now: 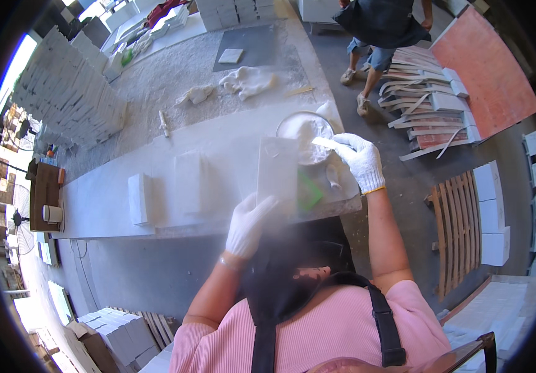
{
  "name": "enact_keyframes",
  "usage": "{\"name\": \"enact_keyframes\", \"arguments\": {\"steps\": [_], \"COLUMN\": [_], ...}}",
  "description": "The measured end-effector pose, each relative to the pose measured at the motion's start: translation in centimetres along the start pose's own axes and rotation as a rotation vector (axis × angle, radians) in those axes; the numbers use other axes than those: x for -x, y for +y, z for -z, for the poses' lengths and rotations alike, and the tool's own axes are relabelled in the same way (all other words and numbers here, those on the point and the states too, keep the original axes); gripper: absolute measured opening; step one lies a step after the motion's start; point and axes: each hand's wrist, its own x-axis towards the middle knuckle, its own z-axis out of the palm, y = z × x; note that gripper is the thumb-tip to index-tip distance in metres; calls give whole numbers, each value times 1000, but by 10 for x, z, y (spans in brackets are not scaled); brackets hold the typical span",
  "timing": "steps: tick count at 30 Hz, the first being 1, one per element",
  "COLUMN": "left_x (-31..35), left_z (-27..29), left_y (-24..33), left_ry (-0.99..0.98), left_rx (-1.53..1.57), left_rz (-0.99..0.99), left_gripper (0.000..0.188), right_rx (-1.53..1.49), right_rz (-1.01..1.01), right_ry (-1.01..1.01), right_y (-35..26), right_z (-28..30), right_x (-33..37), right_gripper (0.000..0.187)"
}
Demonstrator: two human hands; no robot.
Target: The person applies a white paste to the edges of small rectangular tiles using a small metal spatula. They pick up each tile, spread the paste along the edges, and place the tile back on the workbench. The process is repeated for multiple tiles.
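Observation:
My left hand [247, 225], in a white knit glove, grips the lower left edge of a pale rectangular slab [277, 171] at the table's near edge. A haze over the middle of the view blurs that slab and the fingertips. My right hand [360, 163], also gloved, pinches a small flat white piece [325, 143] above the right side of a round bowl of white powder [302, 128]. Something bright green [309, 191] lies just right of the slab. Further left, two more white blocks stand on the table, one [138, 199] and a hazier one [188, 183].
White cloths [248, 82] and a small square tile [231, 56] lie farther back on the dusty table [103, 196]. A tall stack of white slabs [69, 87] rises at the far left. Another person [383, 31] stands at the back right, near strips on a pallet. A slatted pallet [457, 233] is at right.

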Motion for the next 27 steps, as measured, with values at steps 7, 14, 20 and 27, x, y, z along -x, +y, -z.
{"name": "enact_keyframes", "arguments": {"steps": [7, 14, 20, 27], "left_x": [-9, -18, -22, -28], "left_z": [-19, -23, -28, -40], "left_y": [18, 19, 20, 26], "left_ry": [5, 17, 44, 47], "left_rx": [25, -72, -151, -167], "left_rz": [127, 103, 85, 96], "left_gripper": [34, 36, 35, 34], "right_rx": [39, -82, -311, -282], "right_rz": [-75, -154, -199, -1], "right_ry": [-28, -72, -68, -103], "right_y": [-6, 16, 10, -40], "right_z": [-7, -26, -7, -6], "right_x": [-10, -22, -20, -3], "right_gripper": [32, 25, 25, 26]}}
